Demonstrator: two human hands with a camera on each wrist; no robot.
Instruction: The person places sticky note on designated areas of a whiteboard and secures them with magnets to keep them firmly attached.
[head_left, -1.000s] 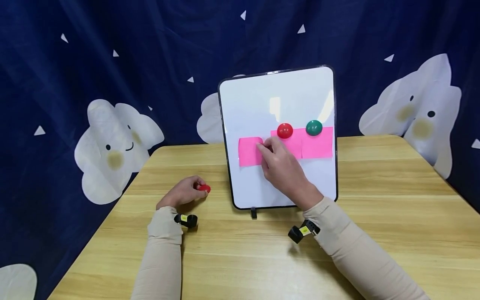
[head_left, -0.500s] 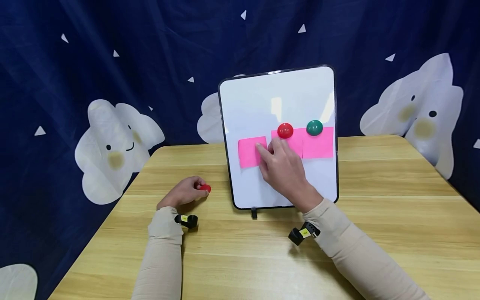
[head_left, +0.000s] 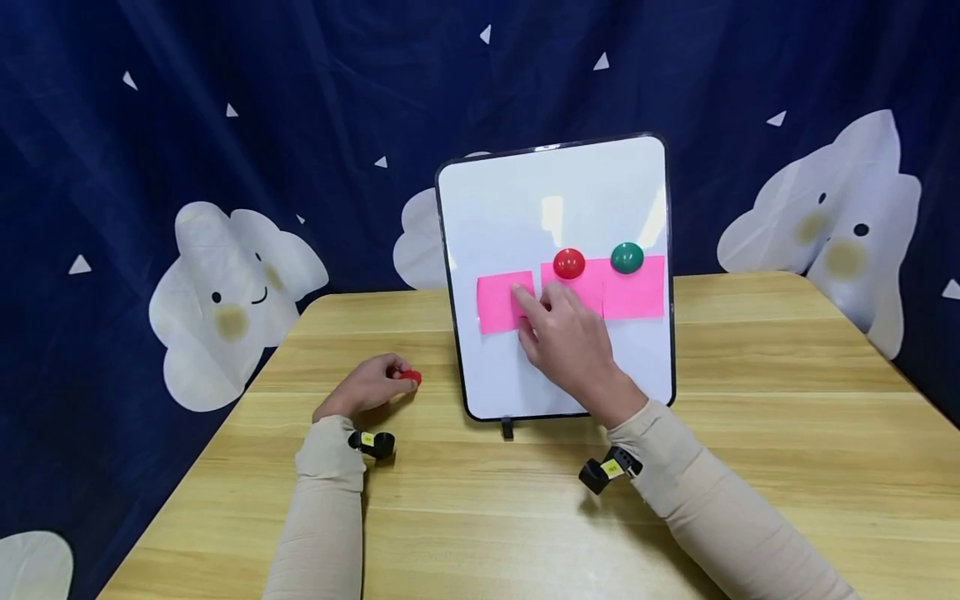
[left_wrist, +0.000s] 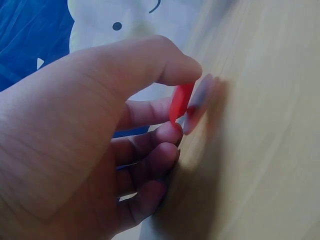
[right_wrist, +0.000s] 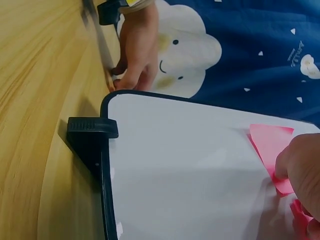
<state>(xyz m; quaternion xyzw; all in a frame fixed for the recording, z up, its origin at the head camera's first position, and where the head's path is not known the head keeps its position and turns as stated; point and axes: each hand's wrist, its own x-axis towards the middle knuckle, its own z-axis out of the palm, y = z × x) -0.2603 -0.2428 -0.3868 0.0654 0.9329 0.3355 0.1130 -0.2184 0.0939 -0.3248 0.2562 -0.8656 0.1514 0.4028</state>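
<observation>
My left hand (head_left: 367,385) pinches a round red magnet (head_left: 411,377) between thumb and fingers, low over the table. In the left wrist view the magnet (left_wrist: 180,101) stands on edge, its reflection showing on the tabletop. My right hand (head_left: 568,340) is at the whiteboard (head_left: 495,208), its index finger laid on the left pink sticky note (head_left: 498,304). The right wrist view shows that note (right_wrist: 267,145) standing slightly off the board along one edge. Two more pink notes (head_left: 633,292) sit side by side to the right, beneath a red magnet (head_left: 569,263) and a green magnet (head_left: 627,257).
The whiteboard stands upright on the wooden table (head_left: 465,517), on a small black foot (head_left: 507,429). A dark blue curtain (head_left: 360,75) with clouds hangs behind the table. Each wrist wears a black camera.
The left note's top right corner, curled under my right fingers before, now lies flatter. My right index finger has straightened onto its face. My left hand has kept still with its magnet.
</observation>
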